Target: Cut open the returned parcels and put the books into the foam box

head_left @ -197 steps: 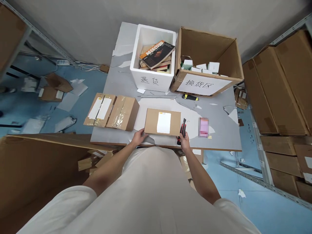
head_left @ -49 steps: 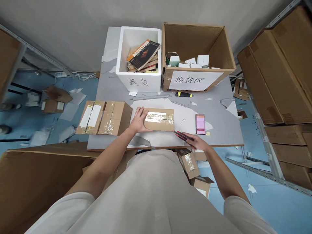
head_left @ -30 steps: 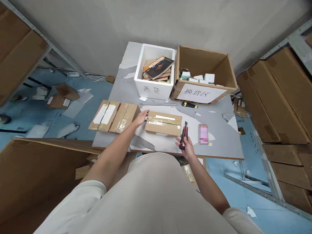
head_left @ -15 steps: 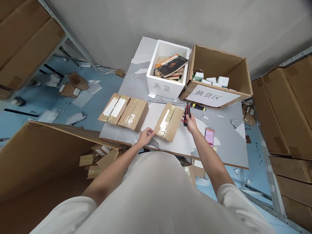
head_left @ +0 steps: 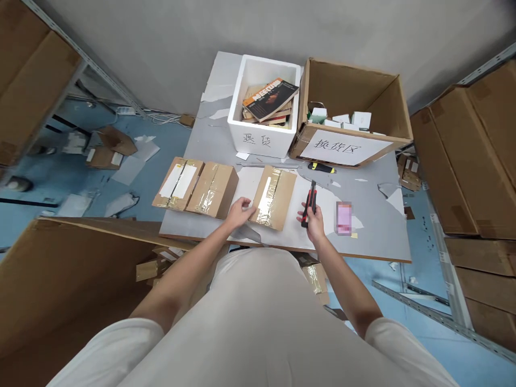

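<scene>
1. a person's right hand (head_left: 315, 221) grips a red-and-black box cutter (head_left: 309, 207), fingers and thumb clamped on its handle, the tip angled toward the far side of the table (head_left: 374, 228).
2. the left hand (head_left: 240, 212) meets the near left corner of a taped cardboard box (head_left: 273, 198); whether its fingers are pinched on the edge or merely resting there, the view cannot tell.
3. the taped box sits slightly turned on the table between the two hands, shiny tape and a white label (head_left: 265, 196) along its top, with the cutter just to its right.
4. at left, two more closed cartons stand side by side: a labeled carton (head_left: 177, 184) on the outside and a plain-topped carton (head_left: 213, 190) nearer the left hand.
5. to the right of the cutter lies a pink item (head_left: 344, 218), its details blurred, with a small yellow scrap (head_left: 354, 235) by its lower corner.
6. a yellow-and-black knife (head_left: 321, 167) lies beyond the cutter, in front of a large open carton (head_left: 355, 148) that bears a handwritten sign and contains small white boxes (head_left: 360, 120).
7. beside that carton, a white foam bin (head_left: 262, 141) holds a pile of books, a black-and-orange volume (head_left: 271, 100) on top.
</scene>
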Motion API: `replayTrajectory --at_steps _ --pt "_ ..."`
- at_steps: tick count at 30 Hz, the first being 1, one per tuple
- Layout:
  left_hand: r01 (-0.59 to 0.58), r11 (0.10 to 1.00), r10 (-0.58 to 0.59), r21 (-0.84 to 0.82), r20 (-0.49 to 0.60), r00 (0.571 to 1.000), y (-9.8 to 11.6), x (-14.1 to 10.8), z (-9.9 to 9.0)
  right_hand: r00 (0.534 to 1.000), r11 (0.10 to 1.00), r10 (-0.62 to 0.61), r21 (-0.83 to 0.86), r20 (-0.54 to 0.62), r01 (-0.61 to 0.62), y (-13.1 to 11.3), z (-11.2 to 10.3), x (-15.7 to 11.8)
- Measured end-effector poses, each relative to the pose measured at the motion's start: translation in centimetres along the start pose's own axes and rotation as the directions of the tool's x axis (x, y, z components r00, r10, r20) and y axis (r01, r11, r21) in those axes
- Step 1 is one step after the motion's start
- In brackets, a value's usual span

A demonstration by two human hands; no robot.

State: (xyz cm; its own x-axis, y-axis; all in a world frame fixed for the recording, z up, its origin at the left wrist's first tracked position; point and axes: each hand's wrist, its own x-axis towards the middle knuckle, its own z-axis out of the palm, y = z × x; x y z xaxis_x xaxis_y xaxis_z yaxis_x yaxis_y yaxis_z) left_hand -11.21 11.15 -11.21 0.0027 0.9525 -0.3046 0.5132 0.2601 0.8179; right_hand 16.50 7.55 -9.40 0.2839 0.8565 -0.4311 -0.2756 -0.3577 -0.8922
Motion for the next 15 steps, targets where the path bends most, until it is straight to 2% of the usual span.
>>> replayTrajectory --at_steps 2,5,8,11,15 --pt "-0.076 0.997 0.076 0.015 0.003 0.997 1.6 3.3 -0.2 0.994 0.992 0.106 0.073 -0.028 -0.104 1.4 -0.4 -3.0" --pt "-0.193 0.981 0.192 0.033 0.040 0.981 3.7 8.9 -0.1 0.956 0.941 0.294 0.173 0.008 -0.291 2.8 -0.2 -6.8" --pt "-0.263 0.963 0.255 0.055 0.117 0.960 4.7 13.4 0.4 0.919 0.882 0.389 0.259 0.072 -0.394 3.3 0.7 -8.6" --pt "-0.238 0.970 0.225 0.047 0.190 0.956 4.8 15.4 1.0 0.920 0.856 0.379 0.340 0.099 -0.390 3.4 1.7 -8.6" --pt "-0.150 0.988 0.153 -0.028 0.169 0.974 4.6 15.0 1.0 0.940 0.869 0.331 0.360 0.087 -0.339 3.5 2.2 -7.7"
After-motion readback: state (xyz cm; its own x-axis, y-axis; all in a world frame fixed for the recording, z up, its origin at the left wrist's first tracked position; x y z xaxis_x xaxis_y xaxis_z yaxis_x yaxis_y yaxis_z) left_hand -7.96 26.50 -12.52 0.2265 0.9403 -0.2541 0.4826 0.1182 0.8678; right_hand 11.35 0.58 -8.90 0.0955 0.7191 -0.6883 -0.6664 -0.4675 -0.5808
